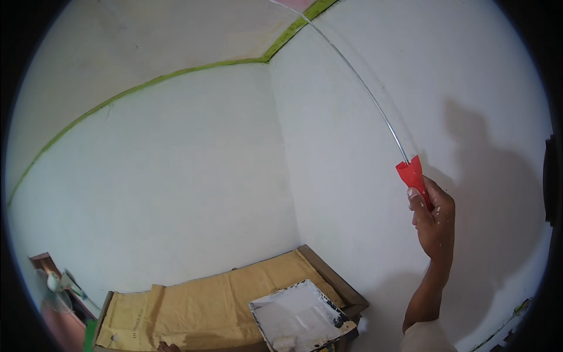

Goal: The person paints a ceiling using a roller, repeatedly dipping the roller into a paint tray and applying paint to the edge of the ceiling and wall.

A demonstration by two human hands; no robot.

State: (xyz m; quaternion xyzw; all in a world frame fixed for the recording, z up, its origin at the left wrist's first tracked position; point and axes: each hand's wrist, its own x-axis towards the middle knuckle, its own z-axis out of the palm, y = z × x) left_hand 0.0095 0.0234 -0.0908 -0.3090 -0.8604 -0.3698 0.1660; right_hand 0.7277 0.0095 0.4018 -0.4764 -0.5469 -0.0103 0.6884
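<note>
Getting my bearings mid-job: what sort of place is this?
Probably an indoor room under redecoration: a paint-smeared tray, a red tool handle in the right hand, and white walls topped by a green strip.

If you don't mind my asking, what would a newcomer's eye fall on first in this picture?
Probably the bright red handle in the right hand, right of centre, its thin metal rod reaching up to the top edge. Next, the green band atop the pale walls, then the white-smeared tray at the bottom.

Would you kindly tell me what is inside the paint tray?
White paint coats the inside of the paint tray; the bare surface beneath that coating is hidden.
</note>
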